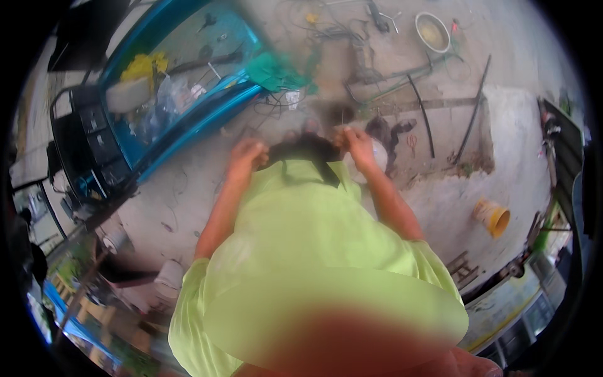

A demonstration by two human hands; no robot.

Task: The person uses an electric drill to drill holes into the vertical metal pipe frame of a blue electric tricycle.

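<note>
My left hand (250,152) is closed, its fingers curled at the left edge of the dark cloth (304,148) over my lap. Whatever it may hold is too blurred to make out. On the other side of that cloth, my right hand (357,143) is closed in a pinch. A thin dark sliver rises above its fingertips, too small to name. Partly hidden behind my right forearm is a pale round container (378,154). A red-handled hand tool (412,143) lies on the concrete farther right.
A blue metal cargo bed (207,110) holding plastic bags and yellow cloth stands at the left. Green netting (273,72) drapes its corner. Dark bars (474,110), a metal basin (433,32) and a tipped yellow bucket (492,217) lie to the right.
</note>
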